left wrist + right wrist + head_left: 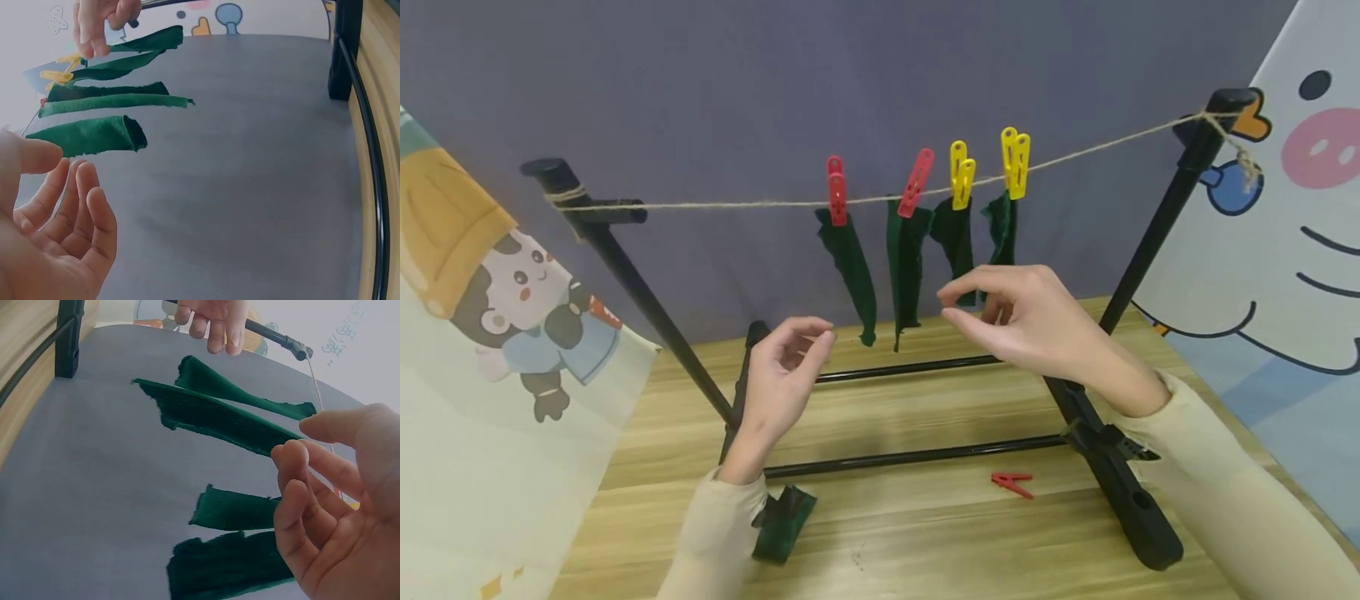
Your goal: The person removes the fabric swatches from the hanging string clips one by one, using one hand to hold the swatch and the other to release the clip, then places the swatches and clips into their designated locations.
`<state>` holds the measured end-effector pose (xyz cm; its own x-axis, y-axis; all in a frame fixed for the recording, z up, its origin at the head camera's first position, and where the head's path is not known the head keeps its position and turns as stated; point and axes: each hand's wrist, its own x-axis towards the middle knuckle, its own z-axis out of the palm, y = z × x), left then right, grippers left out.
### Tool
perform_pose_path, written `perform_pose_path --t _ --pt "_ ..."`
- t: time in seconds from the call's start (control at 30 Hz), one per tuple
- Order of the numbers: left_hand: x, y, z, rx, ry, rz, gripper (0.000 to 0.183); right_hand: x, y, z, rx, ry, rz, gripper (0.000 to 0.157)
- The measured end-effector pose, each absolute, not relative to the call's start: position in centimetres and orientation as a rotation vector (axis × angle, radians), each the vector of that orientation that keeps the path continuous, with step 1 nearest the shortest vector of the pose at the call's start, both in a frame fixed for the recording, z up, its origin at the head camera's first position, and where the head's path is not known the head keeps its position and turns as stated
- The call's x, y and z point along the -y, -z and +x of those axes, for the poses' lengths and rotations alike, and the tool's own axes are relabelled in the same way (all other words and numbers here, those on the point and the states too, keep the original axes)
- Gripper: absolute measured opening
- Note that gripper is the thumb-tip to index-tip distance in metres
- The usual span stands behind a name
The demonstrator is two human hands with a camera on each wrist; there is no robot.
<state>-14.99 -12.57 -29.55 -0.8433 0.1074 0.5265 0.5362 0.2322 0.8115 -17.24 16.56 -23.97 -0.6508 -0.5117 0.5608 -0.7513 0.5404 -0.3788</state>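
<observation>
Several strips of dark green cloth (904,275) hang from a thin string. Two red clothespins (837,193) and two yellow clothespins (1018,167) pinch their upper ends to it. My left hand (786,375) is in the air below and left of the hanging strips, its fingers loosely bent with nothing between them. In front of the right-hand strips hovers my right hand (1018,321); its thumb and forefinger are near each other with a gap between. Both wrist views show the cloth beyond the fingers, and neither hand appears to grip it.
The string (722,205) runs between two black posts (1165,208) of a frame with low crossbars (917,457). A loose red clothespin (1012,483) lies on the wood-grain table (880,542). Beside the left wrist is another dark green piece (786,529).
</observation>
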Motion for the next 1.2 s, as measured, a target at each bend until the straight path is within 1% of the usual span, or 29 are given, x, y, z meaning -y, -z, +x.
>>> perform_pose_path --t 0.33,0.57,0.87,1.1,1.2 --pt "11.7 28.8 -15.8 2.067 1.703 -0.619 0.017 -15.4 22.6 -17.8 2.291 -0.819 1.083 0.017" --pt "11.7 27.7 -16.3 2.04 1.694 -0.634 0.022 -14.1 20.6 -17.8 2.193 -0.84 1.102 0.016" --pt "10.9 25.3 -17.5 2.012 1.727 -0.64 0.037 -12.4 17.8 -17.5 2.065 -0.87 1.128 0.017" --pt "11.0 25.6 -19.7 2.028 1.791 -0.659 0.047 -11.2 16.3 -17.8 2.149 -0.828 1.084 0.023" --pt "10.9 25.3 -20.2 2.044 1.788 -0.673 0.053 -10.6 15.7 -17.9 2.198 -0.834 1.065 0.028"
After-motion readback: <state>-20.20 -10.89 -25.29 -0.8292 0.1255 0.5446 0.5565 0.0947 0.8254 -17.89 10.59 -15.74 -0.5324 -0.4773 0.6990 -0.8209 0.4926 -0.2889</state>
